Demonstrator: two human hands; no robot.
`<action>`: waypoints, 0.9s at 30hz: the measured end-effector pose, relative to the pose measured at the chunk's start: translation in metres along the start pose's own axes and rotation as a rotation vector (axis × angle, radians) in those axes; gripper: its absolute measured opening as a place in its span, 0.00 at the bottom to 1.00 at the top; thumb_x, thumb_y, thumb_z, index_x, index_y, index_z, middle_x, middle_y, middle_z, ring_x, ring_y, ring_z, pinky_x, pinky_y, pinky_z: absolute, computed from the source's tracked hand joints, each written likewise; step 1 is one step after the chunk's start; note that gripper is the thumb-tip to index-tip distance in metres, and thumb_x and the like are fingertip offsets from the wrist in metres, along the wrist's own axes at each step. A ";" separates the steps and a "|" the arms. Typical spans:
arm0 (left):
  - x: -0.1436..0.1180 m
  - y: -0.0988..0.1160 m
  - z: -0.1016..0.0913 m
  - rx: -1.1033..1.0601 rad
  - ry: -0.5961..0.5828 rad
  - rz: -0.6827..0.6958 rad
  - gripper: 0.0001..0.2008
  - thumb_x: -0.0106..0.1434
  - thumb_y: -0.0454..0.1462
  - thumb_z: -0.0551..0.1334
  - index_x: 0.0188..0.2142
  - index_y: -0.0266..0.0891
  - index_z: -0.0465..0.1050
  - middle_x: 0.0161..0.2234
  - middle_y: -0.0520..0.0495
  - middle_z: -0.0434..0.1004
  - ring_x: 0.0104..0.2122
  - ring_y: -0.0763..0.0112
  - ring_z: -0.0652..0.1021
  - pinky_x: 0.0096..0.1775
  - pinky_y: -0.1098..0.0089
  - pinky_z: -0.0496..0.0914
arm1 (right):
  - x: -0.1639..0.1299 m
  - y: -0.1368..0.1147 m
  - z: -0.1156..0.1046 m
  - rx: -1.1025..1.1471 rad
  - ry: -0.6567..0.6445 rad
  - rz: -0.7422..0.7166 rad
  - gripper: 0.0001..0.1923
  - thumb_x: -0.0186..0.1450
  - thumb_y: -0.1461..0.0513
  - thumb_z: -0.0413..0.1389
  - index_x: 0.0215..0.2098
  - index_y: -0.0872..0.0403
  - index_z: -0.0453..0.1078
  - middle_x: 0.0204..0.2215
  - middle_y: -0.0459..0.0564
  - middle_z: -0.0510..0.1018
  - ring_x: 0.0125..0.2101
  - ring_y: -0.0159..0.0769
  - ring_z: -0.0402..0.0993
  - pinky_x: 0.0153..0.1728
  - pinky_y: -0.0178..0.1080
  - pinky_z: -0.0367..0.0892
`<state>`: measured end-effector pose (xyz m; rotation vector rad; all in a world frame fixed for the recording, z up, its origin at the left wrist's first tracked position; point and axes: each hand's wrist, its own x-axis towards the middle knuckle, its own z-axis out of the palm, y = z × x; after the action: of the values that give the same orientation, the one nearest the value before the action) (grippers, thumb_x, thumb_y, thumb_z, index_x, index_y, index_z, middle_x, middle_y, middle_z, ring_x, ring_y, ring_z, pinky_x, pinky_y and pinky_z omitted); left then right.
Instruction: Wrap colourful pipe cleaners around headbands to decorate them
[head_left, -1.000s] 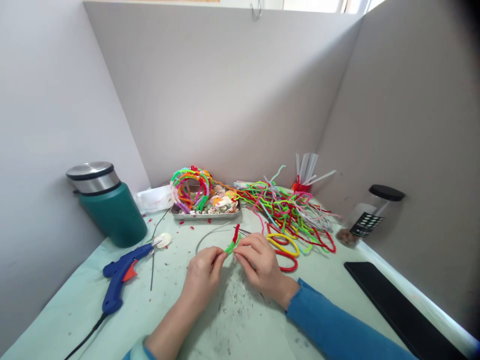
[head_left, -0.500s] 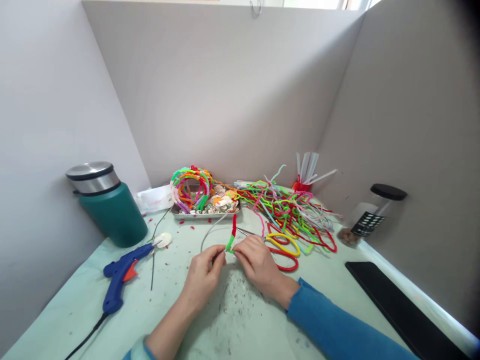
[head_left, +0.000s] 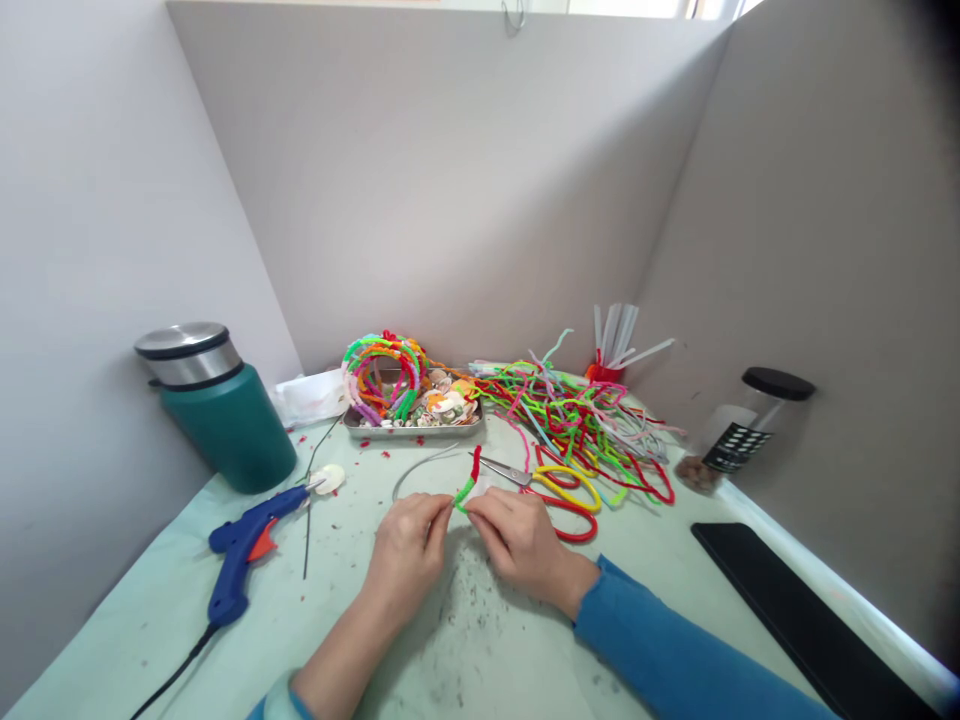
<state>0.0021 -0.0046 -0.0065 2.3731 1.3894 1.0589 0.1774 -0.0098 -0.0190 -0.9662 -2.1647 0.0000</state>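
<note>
Two hands meet low over the counter (head_left: 187,600): the left hand (head_left: 409,550) and right hand (head_left: 517,540) both pinch a green-and-red pipe cleaner (head_left: 466,485). Scissors (head_left: 504,471) lie just beyond it.

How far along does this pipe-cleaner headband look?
Done: wrapped hoops are stacked at the metal tray. In hand: the left hand and right hand pinch a green and red pipe cleaner onto a thin grey band. Left: most of that band looks bare, and a big pile of pipe cleaners lies unused.
</note>
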 end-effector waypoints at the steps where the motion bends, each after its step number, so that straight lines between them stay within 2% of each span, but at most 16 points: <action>1: 0.000 0.000 0.000 0.030 -0.006 0.019 0.11 0.63 0.33 0.53 0.35 0.38 0.74 0.29 0.46 0.75 0.31 0.67 0.74 0.35 0.68 0.65 | 0.000 0.001 0.000 -0.003 0.018 0.012 0.09 0.66 0.65 0.46 0.39 0.55 0.68 0.26 0.50 0.71 0.27 0.35 0.67 0.27 0.36 0.57; 7: -0.002 0.006 -0.002 0.140 -0.095 0.131 0.11 0.64 0.32 0.51 0.33 0.38 0.72 0.25 0.48 0.71 0.29 0.67 0.71 0.34 0.67 0.62 | 0.001 0.004 0.001 0.065 0.102 0.096 0.09 0.66 0.64 0.48 0.40 0.54 0.69 0.32 0.51 0.71 0.32 0.35 0.67 0.32 0.37 0.62; 12: -0.006 0.007 0.000 0.142 -0.157 0.180 0.11 0.64 0.31 0.50 0.32 0.38 0.70 0.26 0.48 0.71 0.29 0.66 0.70 0.35 0.66 0.62 | 0.003 0.006 0.004 0.125 0.078 0.170 0.09 0.66 0.63 0.49 0.40 0.52 0.71 0.33 0.50 0.70 0.33 0.35 0.68 0.33 0.37 0.64; 15: -0.006 0.005 0.002 0.089 -0.128 0.154 0.08 0.63 0.32 0.52 0.39 0.38 0.68 0.30 0.46 0.73 0.32 0.66 0.71 0.36 0.66 0.63 | 0.003 0.007 0.005 0.134 0.071 0.211 0.09 0.66 0.63 0.50 0.38 0.51 0.72 0.32 0.50 0.70 0.33 0.35 0.68 0.34 0.37 0.64; 18: -0.006 0.003 0.002 0.093 -0.108 0.184 0.09 0.63 0.33 0.53 0.43 0.40 0.66 0.30 0.48 0.72 0.31 0.66 0.71 0.35 0.67 0.63 | 0.003 0.007 0.005 0.138 0.080 0.243 0.08 0.65 0.62 0.51 0.37 0.52 0.72 0.31 0.49 0.70 0.33 0.35 0.68 0.34 0.37 0.64; 23: -0.003 0.002 0.003 0.120 -0.049 0.252 0.08 0.65 0.34 0.52 0.38 0.40 0.70 0.26 0.50 0.71 0.28 0.68 0.70 0.33 0.68 0.61 | 0.004 0.005 0.004 0.130 0.116 0.248 0.07 0.65 0.62 0.51 0.39 0.53 0.70 0.33 0.50 0.70 0.34 0.36 0.68 0.35 0.39 0.64; 27: -0.003 0.001 0.004 0.100 0.025 0.225 0.08 0.64 0.34 0.53 0.37 0.38 0.71 0.26 0.48 0.72 0.28 0.68 0.70 0.33 0.68 0.61 | 0.006 0.006 0.001 0.064 0.230 0.249 0.08 0.64 0.62 0.52 0.41 0.53 0.69 0.37 0.52 0.70 0.39 0.40 0.66 0.40 0.43 0.62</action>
<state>0.0048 -0.0071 -0.0101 2.6479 1.2319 1.0997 0.1777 -0.0017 -0.0176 -1.1343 -1.8153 0.0734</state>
